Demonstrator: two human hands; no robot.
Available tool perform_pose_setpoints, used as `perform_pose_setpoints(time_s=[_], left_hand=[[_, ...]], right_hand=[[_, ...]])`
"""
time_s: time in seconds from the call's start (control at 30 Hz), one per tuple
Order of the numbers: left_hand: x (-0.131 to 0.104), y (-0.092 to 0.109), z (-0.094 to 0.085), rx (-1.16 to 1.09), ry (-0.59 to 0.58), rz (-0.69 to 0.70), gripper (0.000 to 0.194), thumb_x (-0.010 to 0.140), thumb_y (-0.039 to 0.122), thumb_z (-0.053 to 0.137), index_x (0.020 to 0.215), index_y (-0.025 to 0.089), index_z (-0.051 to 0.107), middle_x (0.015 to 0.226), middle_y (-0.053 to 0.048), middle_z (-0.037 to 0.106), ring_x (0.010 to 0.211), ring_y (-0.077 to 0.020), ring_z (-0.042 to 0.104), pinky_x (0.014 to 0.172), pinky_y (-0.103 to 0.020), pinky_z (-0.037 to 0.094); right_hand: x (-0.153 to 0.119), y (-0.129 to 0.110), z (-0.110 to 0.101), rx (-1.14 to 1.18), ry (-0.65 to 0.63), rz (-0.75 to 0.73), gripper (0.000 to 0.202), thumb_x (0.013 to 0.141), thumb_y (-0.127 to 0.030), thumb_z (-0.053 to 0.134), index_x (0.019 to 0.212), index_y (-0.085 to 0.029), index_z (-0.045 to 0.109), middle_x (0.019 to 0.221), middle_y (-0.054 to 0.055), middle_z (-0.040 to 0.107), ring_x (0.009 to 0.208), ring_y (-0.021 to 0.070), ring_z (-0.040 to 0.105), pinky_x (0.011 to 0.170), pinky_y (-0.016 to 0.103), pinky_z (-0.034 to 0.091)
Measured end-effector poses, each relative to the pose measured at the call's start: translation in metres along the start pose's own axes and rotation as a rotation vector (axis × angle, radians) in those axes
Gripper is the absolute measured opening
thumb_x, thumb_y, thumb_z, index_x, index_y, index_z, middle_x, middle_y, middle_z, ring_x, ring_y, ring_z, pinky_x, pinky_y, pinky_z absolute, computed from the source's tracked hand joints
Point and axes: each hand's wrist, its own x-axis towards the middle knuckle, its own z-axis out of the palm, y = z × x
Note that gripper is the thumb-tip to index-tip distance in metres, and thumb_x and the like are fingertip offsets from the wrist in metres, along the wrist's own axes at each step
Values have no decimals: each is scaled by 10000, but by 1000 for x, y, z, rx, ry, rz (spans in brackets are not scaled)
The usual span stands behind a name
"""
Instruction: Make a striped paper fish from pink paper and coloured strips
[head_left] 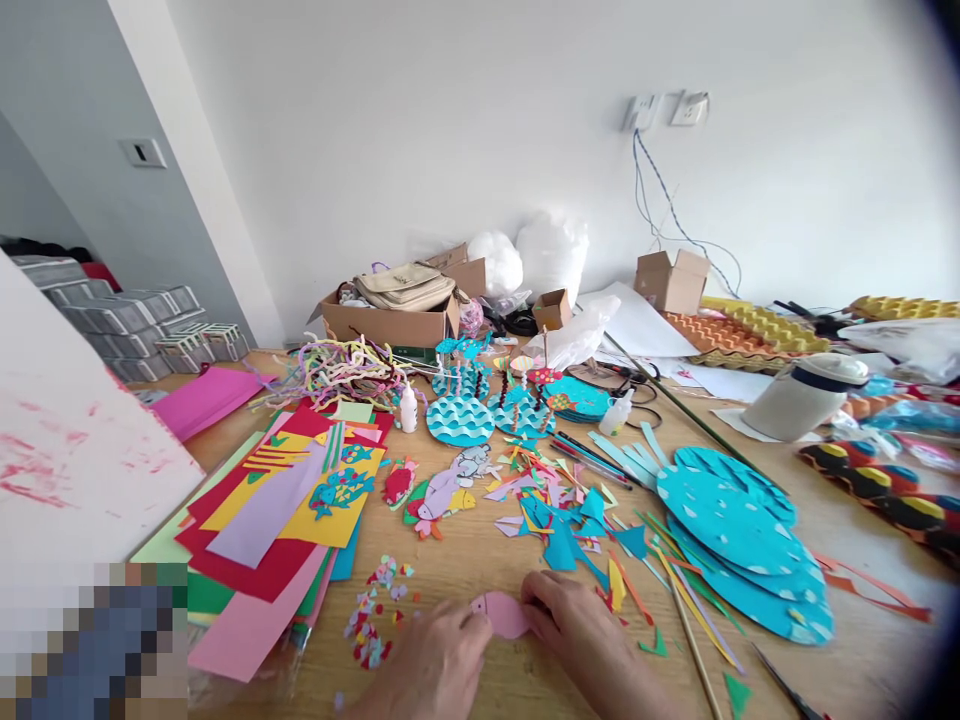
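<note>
Between both hands, a pink paper fish [508, 615] spans the grip, long axis left to right. The left hand [442, 650] pinches the eyed end; the right hand [585, 640], equally near, pinches the opposite end. Paper dots [373, 652] lie leftward, blue scraps [560, 550] beyond.

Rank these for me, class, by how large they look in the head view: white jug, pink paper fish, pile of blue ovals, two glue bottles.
1. Pile of blue ovals
2. White jug
3. Pink paper fish
4. Upright glue bottle and tilted glue bottle: too alike to rank
</note>
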Motion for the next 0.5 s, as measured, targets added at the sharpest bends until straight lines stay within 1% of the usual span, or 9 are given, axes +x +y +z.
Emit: perform_pose_setpoints(time_s=[0.03,0.1,0.17,0.23,0.27,0.33,0.4,0.5], left_hand=[[0,-1,6,53,15,62,212,737,66,520,896,195,577,898,-18,656,831,-179,599,700,-245,455],[0,-6,21,147,85,199,92,744,128,572,818,182,583,838,-14,656,787,-173,595,676,-234,465],[0,-11,36,189,212,321,27,766,182,581,792,176,577,815,-12,647,768,-162,589,663,-221,469],[0,-15,48,200,351,405,42,802,205,544,791,174,571,792,-10,633,753,-152,578,657,-214,469],[0,-16,53,200,415,430,66,820,202,516,790,174,568,775,-7,627,736,-146,572,653,-212,469],[-2,-16,59,198,502,451,133,852,179,457,778,177,567,740,-1,617,703,-137,561,644,-209,466],[-4,-15,63,189,540,449,188,874,164,417,770,182,572,726,1,614,687,-129,555,637,-201,458],[-8,-12,63,173,555,448,228,892,181,397,754,190,579,703,1,609,681,-124,549,621,-196,446]], right_hand=[[0,0,0,-12,1,-3,225,789,-105,430,788,-181,643,832,42,659,775,168,597,632,234,370],[1,0,2,-30,3,-5,222,801,-117,430,796,-187,641,850,40,654,788,169,596,639,235,374],[1,0,3,-36,8,-2,214,802,-119,437,803,-194,638,858,35,651,794,168,596,645,235,378],[2,1,3,-36,20,-8,209,802,-115,441,804,-196,634,864,33,645,788,165,597,640,234,382],[2,1,3,-35,30,-14,206,802,-111,442,801,-195,631,867,34,640,781,164,596,634,234,385],[0,1,2,-41,78,-40,193,805,-109,448,782,-188,623,868,40,629,781,170,588,632,240,393],[-3,1,0,-47,148,-89,173,810,-115,466,749,-183,612,859,45,618,797,182,574,653,255,404],[-10,1,-3,-29,234,-168,154,815,-123,487,721,-185,593,850,47,605,808,192,556,677,273,414]])
